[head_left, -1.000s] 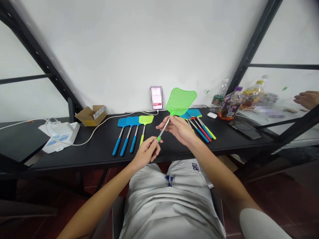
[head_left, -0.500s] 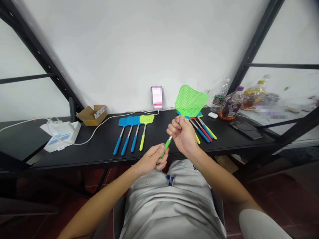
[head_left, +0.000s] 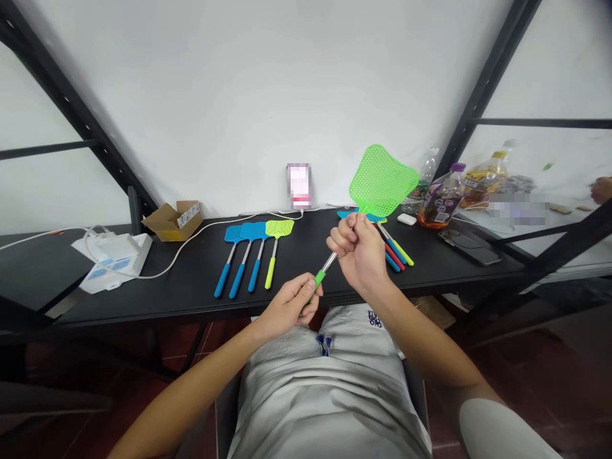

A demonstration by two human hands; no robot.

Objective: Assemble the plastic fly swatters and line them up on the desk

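A green fly swatter [head_left: 382,182] is held in front of me, tilted up to the right. My left hand [head_left: 299,298] is closed round its green grip. Just below the mesh head, my right hand [head_left: 358,248] is closed on the swatter's neck. Bare silver shaft shows between the two hands. On the table to the left lie several fly swatters side by side, blue ones [head_left: 253,231] and a yellow-green one [head_left: 279,228]. More swatters with blue, red and yellow handles [head_left: 406,252] lie behind my right hand, their heads partly hidden.
A phone [head_left: 299,187] leans against the wall with a white cable. An open cardboard box [head_left: 174,223] and white box [head_left: 117,261] stand left on the black table [head_left: 157,296]. Bottles [head_left: 442,197], a white case [head_left: 407,219] and a dark phone [head_left: 471,247] are at right.
My right hand has moved up and right with the swatter's head, and more silver shaft shows between my hands. My left hand stays on the grip, almost unmoved.
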